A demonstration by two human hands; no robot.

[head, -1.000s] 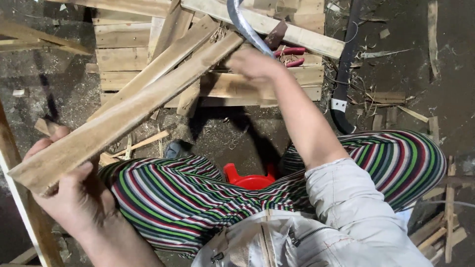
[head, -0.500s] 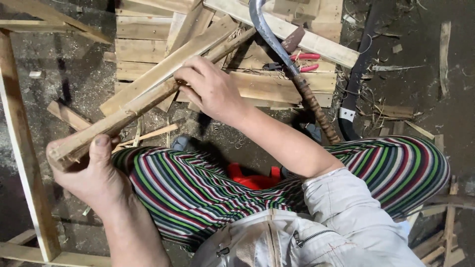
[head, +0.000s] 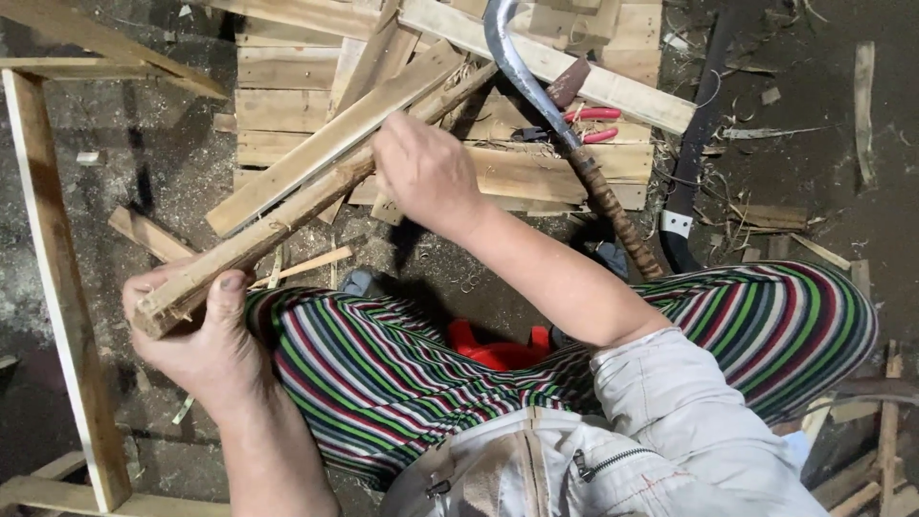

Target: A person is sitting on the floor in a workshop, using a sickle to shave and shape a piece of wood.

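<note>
My left hand (head: 201, 335) grips the near end of a long rough wooden strip (head: 287, 220) above my striped left knee. The strip slants up and to the right across a second, paler slat (head: 330, 139). My right hand (head: 426, 172) is closed over the strip's middle, fingers curled round its far side. A curved metal blade (head: 522, 72) with a wrapped handle (head: 613, 215) leans against my right leg, just right of my right forearm, with no hand on it.
A wooden pallet (head: 287, 67) lies under the slats, with red-handled pliers (head: 593, 124) on it. A black sheath (head: 694, 144) lies to the right. A wooden frame (head: 57, 278) stands on the left. A red stool (head: 498, 349) shows between my legs. Offcuts litter the dirt floor.
My right hand came down from the curved blade onto the strip, and the blade now leans against my leg. The left hand shifted its end of the strip rightwards.
</note>
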